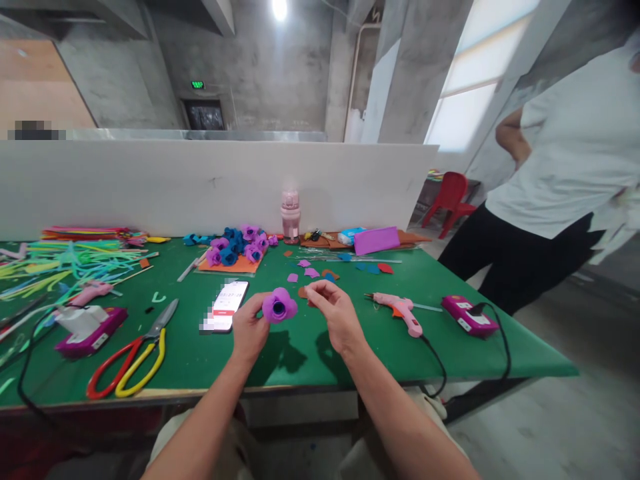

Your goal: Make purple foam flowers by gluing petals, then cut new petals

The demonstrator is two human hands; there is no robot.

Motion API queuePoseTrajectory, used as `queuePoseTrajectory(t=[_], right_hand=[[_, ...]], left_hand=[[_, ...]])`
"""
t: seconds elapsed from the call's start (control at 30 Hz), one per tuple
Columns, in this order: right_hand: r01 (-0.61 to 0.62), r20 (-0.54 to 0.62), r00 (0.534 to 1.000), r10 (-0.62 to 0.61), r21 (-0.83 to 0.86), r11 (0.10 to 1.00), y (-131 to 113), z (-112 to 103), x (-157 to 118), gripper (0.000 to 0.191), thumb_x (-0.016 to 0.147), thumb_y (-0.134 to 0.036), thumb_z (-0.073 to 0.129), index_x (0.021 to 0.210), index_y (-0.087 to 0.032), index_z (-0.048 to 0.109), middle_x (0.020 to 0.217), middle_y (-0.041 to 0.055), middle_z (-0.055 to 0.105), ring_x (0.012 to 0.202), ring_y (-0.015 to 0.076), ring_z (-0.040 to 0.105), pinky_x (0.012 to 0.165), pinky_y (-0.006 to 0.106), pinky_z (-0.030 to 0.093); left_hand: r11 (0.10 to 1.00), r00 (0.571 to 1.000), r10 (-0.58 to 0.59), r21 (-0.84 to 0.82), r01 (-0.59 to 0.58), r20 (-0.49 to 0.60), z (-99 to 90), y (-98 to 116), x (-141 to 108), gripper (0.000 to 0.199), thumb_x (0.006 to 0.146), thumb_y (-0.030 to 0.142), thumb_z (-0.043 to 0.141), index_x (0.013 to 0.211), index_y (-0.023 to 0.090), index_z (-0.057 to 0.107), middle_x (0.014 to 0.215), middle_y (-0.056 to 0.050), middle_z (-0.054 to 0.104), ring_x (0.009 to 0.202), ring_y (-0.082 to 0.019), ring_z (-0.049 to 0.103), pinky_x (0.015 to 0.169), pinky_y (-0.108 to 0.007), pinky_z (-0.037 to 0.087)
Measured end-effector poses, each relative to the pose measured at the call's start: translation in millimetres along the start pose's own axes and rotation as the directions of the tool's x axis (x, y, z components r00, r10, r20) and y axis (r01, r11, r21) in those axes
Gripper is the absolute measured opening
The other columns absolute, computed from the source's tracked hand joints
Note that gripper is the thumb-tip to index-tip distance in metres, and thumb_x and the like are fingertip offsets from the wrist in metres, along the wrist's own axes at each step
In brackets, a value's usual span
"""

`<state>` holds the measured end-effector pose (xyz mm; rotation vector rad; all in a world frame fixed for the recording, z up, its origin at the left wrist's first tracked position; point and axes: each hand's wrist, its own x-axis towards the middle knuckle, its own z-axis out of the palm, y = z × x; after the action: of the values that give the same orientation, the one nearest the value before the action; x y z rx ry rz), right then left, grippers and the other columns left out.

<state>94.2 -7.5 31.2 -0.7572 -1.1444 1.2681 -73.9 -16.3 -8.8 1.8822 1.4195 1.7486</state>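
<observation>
My left hand (251, 327) is closed on a purple paper-like flower (280, 305) with a dark centre, its bloom facing me. Just to the right, my right hand (337, 313) pinches a small brown petal-like piece (303, 292) between thumb and fingers, apart from the flower. Beyond my hands lie loose purple pieces (311, 273) and a few brown and blue ones. A pink hot glue gun (403, 310) rests on the table to the right of my right hand. To the left of my left hand lies a phone (231, 303) with a lit screen.
Scissors (143, 353) with red and yellow handles lie front left, near a purple power strip (93, 333). Another power strip (469, 317) sits right, its cord over the edge. Finished flowers (235, 245), a pink bottle (291, 213) and a white partition (200, 187) stand behind. A person (560, 160) stands right.
</observation>
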Motion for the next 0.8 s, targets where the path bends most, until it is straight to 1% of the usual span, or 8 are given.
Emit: queuePoseTrajectory(t=[0.07, 0.2, 0.37, 0.53, 0.8], right_hand=[[0.011, 0.03, 0.999, -0.011, -0.029, 1.0, -2.7, 0.3, -1.9, 0.018, 0.066, -0.035, 0.07, 0.068, -0.02, 0.062, 0.071, -0.0004, 0.059, 0.071, 0.0138, 0.053, 0.068, 0.027, 0.041], [0.016, 0.076, 0.997, -0.008, -0.109, 0.994, -2.4, 4.1, -6.1, 0.016, 0.067, -0.035, 0.07, 0.067, -0.021, 0.062, 0.072, -0.0001, 0.059, 0.067, 0.0141, 0.051, 0.066, 0.027, 0.041], [0.093, 0.118, 0.991, -0.069, -0.213, 0.973, 1.4, 4.7, -6.5, 0.015, 0.07, -0.035, 0.068, 0.068, -0.021, 0.063, 0.077, 0.0017, 0.058, 0.069, 0.0149, 0.051, 0.068, 0.028, 0.043], [0.145, 0.125, 0.986, -0.114, -0.28, 0.949, 5.0, 2.8, -4.5, 0.013, 0.072, -0.032, 0.067, 0.066, -0.021, 0.063, 0.079, 0.0022, 0.058, 0.075, 0.0164, 0.053, 0.073, 0.03, 0.044], [0.126, 0.083, 0.991, -0.105, -0.316, 0.94, 11.3, 2.4, -2.2, 0.014, 0.072, -0.032, 0.065, 0.065, -0.021, 0.062, 0.073, 0.0016, 0.059, 0.068, 0.0155, 0.052, 0.067, 0.029, 0.042]], left_hand=[[1.0, 1.0, 0.005, 0.011, -0.005, 0.0, -1.1, 0.6, 0.4, 0.019, 0.073, 0.016, 0.056, 0.086, 0.019, 0.07, 0.084, -0.002, 0.071, 0.077, -0.016, 0.062, 0.071, -0.026, 0.048], [0.999, 1.0, -0.008, 0.04, 0.007, 0.018, -0.6, 3.7, 1.0, 0.019, 0.073, 0.019, 0.056, 0.086, 0.019, 0.07, 0.084, -0.002, 0.071, 0.076, -0.017, 0.062, 0.071, -0.027, 0.049], [0.998, 0.999, -0.02, 0.056, 0.017, 0.049, 1.0, 5.5, 0.8, 0.019, 0.072, 0.021, 0.057, 0.085, 0.02, 0.07, 0.083, -0.003, 0.072, 0.075, -0.018, 0.062, 0.072, -0.028, 0.049], [1.0, 0.999, -0.001, 0.031, 0.0, 0.051, 1.8, 5.0, -0.2, 0.017, 0.074, 0.021, 0.058, 0.085, 0.02, 0.07, 0.082, -0.002, 0.071, 0.075, -0.017, 0.062, 0.071, -0.026, 0.048], [0.999, 0.999, -0.036, 0.007, 0.036, 0.038, 2.1, 4.5, -1.6, 0.013, 0.074, 0.023, 0.059, 0.082, 0.019, 0.069, 0.077, 0.0, 0.069, 0.069, -0.015, 0.058, 0.065, -0.023, 0.046]])
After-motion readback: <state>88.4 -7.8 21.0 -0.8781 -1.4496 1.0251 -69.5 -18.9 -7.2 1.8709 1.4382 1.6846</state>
